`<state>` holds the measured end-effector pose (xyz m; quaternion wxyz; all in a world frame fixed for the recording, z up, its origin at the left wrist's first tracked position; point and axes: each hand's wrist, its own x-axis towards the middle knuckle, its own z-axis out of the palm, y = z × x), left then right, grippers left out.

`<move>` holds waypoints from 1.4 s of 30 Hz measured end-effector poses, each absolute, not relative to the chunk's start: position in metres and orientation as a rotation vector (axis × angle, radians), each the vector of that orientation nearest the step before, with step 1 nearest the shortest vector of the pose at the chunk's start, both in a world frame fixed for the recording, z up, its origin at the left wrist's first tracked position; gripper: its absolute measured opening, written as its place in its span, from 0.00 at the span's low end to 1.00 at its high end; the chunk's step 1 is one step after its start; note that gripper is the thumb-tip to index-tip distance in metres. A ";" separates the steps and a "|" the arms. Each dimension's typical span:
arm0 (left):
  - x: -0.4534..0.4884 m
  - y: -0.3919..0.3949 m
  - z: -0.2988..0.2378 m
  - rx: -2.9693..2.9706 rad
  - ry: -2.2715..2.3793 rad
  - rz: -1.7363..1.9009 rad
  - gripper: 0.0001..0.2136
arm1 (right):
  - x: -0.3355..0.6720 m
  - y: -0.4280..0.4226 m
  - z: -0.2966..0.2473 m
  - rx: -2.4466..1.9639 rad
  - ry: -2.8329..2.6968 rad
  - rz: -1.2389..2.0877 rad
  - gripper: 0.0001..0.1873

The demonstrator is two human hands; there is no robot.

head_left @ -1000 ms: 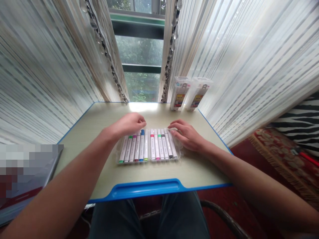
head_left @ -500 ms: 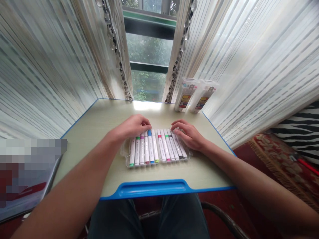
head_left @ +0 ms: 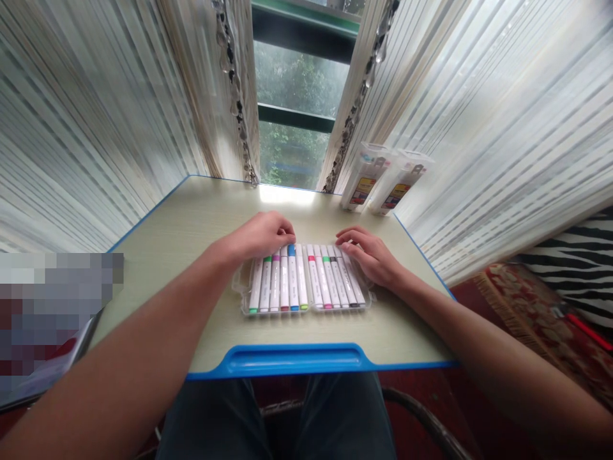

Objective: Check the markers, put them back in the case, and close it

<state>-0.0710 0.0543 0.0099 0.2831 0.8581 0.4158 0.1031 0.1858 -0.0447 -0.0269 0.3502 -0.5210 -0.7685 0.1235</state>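
An open clear plastic marker case lies on the desk, several white markers with coloured bands in each half. My left hand is at the far edge of the left half. Its fingers are curled and pinched at the top end of the blue marker; the fingertips are partly hidden. My right hand rests by the far right corner of the case, fingers loosely bent and a little apart. Its fingertips touch the top ends of the rightmost markers without wrapping round any.
Two clear plastic cases with labels stand upright at the desk's back right corner. The pale desk has a blue edge and a blue pen trough in front. A blurred-out item is at left. Curtains hang around the desk.
The view has shifted slightly. Both hands stay at the far edge of the marker case, with almost the same finger positions. The markers lie as before.
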 end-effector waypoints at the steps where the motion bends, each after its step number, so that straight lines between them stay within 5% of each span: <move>1: -0.071 0.054 0.010 2.297 1.116 0.272 0.12 | 0.187 -0.045 -0.027 -1.365 -1.972 0.292 0.12; 42: -0.070 0.054 0.011 2.340 1.130 0.204 0.15 | 0.188 -0.052 -0.019 -1.353 -2.007 0.391 0.16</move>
